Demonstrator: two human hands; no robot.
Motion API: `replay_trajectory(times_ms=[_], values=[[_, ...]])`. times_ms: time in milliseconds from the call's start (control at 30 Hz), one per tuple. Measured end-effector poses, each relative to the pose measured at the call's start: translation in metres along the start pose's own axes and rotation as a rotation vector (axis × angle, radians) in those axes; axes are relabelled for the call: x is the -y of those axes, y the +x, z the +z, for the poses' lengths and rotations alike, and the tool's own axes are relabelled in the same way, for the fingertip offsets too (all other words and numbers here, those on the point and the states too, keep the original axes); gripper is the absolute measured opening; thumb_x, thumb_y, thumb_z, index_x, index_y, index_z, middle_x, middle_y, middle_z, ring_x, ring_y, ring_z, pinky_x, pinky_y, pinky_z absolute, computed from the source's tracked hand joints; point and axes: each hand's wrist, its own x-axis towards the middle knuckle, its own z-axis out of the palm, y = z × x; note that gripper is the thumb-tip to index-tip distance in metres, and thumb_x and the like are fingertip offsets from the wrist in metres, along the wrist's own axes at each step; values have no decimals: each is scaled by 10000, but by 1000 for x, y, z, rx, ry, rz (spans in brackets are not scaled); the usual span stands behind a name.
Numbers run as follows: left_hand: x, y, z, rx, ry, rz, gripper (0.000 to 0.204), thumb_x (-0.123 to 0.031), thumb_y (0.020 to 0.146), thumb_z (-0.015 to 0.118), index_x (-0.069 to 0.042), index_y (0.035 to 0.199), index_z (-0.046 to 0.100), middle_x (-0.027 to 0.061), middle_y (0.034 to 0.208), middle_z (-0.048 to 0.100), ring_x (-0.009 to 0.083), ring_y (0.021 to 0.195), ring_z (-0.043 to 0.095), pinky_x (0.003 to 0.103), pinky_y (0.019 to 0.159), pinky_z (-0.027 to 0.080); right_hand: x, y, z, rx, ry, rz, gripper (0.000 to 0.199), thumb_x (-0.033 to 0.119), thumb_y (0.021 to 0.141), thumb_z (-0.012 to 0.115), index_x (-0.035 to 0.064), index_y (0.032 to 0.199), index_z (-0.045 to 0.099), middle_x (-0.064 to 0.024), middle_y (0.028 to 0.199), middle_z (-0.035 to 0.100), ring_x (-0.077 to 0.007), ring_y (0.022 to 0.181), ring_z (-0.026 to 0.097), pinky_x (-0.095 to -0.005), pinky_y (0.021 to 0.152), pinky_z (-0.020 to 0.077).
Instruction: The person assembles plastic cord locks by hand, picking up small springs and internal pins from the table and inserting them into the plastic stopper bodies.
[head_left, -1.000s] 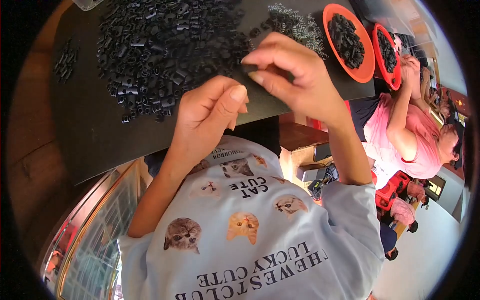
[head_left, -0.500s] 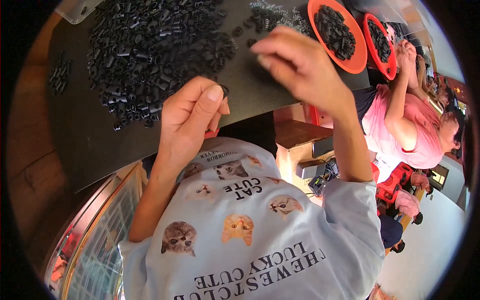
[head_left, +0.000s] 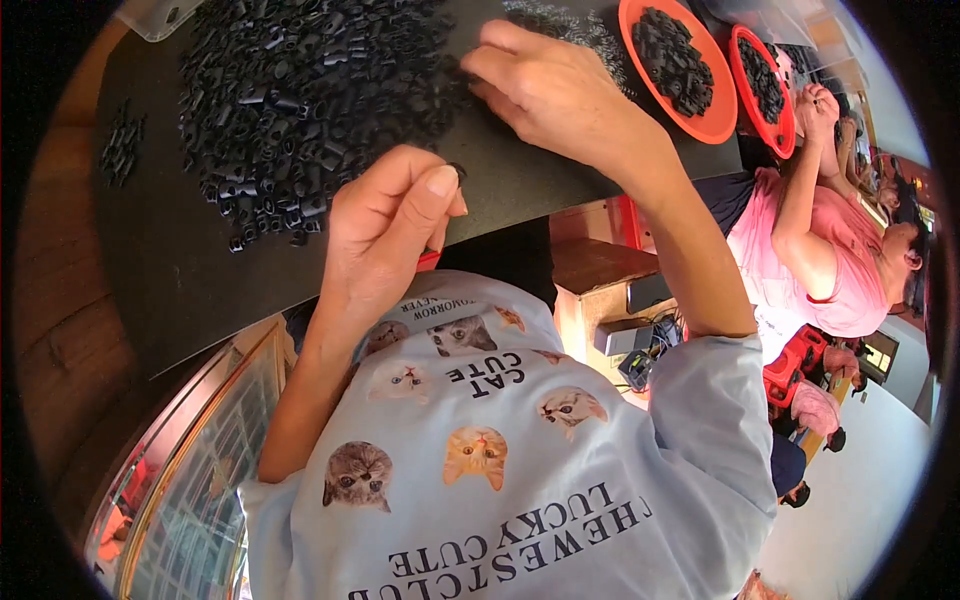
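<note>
A big heap of small black plastic parts (head_left: 300,90) lies on a black table top (head_left: 170,270). My left hand (head_left: 385,225) hovers at the table's near edge, thumb and forefinger pinched on one small black part (head_left: 456,171). Something red (head_left: 428,261) shows under its palm. My right hand (head_left: 550,90) is stretched further out, with curled fingertips down at the heap's right edge. What they hold there is hidden.
Two orange bowls (head_left: 718,118) (head_left: 778,125) with black parts stand at the far right, with a grey heap of tiny metal pieces (head_left: 585,30) beside them. A few black parts (head_left: 120,150) lie apart at left. A person in a pink shirt (head_left: 835,260) works at right.
My right hand has left my left hand and reached out to the heap's edge. My left hand stays by the table's near edge, still pinching.
</note>
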Motion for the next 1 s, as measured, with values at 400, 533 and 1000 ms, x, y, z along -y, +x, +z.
replay_trajectory(times_ms=[400, 533, 1000], values=[[0, 0, 2, -5, -66, 1, 209, -173, 995, 502, -22, 874, 579, -24, 718, 548, 23, 563, 438, 183, 503, 365, 11, -8, -13, -191, 416, 34, 128, 81, 794, 633, 5, 878, 574, -120, 816, 591, -273, 709, 631, -353, 601, 510], [2, 0, -3, 7, -113, -17, 201, -175, 996, 495, -17, 904, 578, -17, 735, 557, 25, 580, 449, 180, 511, 360, 32, -15, -24, -48, 1079, 245, 77, 56, 858, 618, 6, 906, 583, -42, 723, 542, -105, 642, 555, -256, 576, 447], [7, 1, -3, 12, -166, 22, 197, -161, 996, 489, -10, 917, 587, -13, 738, 560, 28, 573, 447, 177, 505, 353, 53, -19, -17, -228, 777, -73, 120, 31, 834, 622, -9, 946, 611, -130, 775, 579, -309, 727, 584, -372, 634, 480]])
